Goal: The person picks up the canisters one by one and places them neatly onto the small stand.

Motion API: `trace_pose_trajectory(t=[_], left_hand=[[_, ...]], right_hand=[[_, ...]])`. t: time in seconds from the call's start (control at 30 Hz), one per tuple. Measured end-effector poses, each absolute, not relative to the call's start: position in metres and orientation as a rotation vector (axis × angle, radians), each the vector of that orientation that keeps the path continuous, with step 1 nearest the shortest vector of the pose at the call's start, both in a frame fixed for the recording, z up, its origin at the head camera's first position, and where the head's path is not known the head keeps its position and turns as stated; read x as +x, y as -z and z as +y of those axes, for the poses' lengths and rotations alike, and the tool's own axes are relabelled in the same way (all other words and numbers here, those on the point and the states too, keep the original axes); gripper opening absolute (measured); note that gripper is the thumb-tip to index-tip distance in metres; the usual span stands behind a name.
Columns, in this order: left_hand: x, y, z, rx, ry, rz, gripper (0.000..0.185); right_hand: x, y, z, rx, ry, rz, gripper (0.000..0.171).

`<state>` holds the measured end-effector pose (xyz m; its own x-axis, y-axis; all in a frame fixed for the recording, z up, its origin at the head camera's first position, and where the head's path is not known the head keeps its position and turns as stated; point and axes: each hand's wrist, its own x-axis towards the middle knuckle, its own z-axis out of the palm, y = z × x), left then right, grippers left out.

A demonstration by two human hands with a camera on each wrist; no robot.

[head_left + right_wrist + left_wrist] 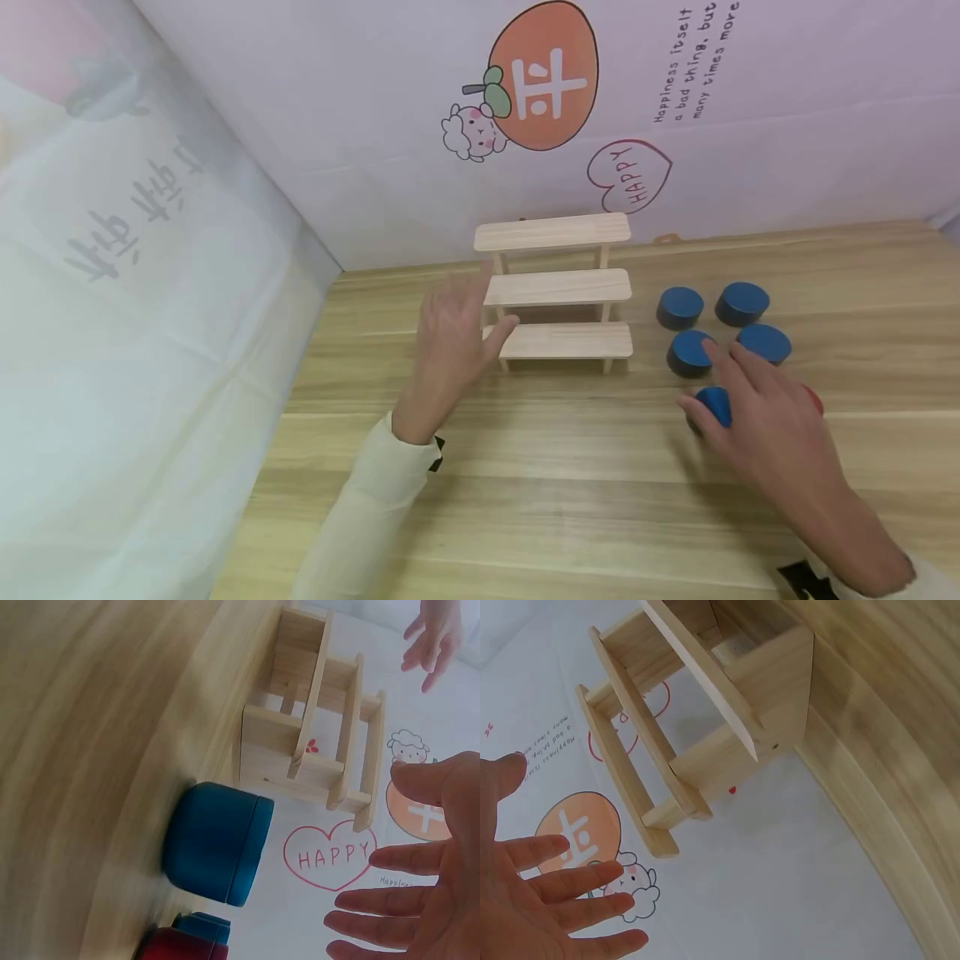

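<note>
A three-tier wooden stand (558,287) stands on the wooden table against the back cloth. Just off its left side is my left hand (450,342), fingers spread and holding nothing; the left wrist view shows the palm apart from the stand (694,690). To the right of the stand, my right hand (780,433) hovers over a group of round lidded jars with its fingers extended. The nearest blue jar (714,402) lies partly under the thumb and index finger. In the right wrist view a gap separates the blue jar (214,844) from the fingers. A red jar (814,400) is mostly hidden behind the hand.
Several more blue jars (680,307) sit close together right of the stand. White printed cloth (390,125) hangs behind the table, and another sheet (150,333) borders its left side. Bare wood table (555,483) lies in front of the stand.
</note>
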<state>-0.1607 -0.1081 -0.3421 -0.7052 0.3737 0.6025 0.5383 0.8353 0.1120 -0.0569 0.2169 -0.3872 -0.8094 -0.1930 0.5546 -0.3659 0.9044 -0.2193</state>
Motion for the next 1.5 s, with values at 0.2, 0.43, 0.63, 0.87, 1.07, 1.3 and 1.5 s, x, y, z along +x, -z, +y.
trace_pose_trajectory(t=[0.2, 0.43, 0.63, 0.87, 1.07, 1.3, 1.5], left_hand=[[-0.170, 0.339, -0.110, -0.675, 0.393, -2.410, 0.065], [-0.178, 0.336, -0.111, -0.672, 0.445, -2.382, 0.054], [-0.182, 0.333, -0.117, -0.592, 0.465, -2.438, 0.052], [-0.188, 0.333, -0.120, -0.565, 0.534, -2.501, 0.052], [-0.202, 0.330, -0.123, -0.535, 0.585, -2.540, 0.057], [-0.214, 0.326, -0.123, -0.519, 0.672, -2.628, 0.057], [-0.221, 0.322, -0.123, -0.503, 0.773, -2.730, 0.058]], right_hand=[[-0.055, 0.391, 0.224, 0.392, -0.418, -2.550, 0.084], [-0.048, 0.395, 0.232, 0.332, -0.479, -2.630, 0.061], [-0.044, 0.397, 0.238, 0.320, -0.511, -2.647, 0.059], [-0.038, 0.402, 0.241, 0.348, -0.546, -2.599, 0.055], [-0.038, 0.401, 0.245, 0.363, -0.559, -2.580, 0.052], [-0.035, 0.400, 0.249, 0.380, -0.601, -2.551, 0.086], [-0.030, 0.398, 0.252, 0.300, -0.600, -2.640, 0.053]])
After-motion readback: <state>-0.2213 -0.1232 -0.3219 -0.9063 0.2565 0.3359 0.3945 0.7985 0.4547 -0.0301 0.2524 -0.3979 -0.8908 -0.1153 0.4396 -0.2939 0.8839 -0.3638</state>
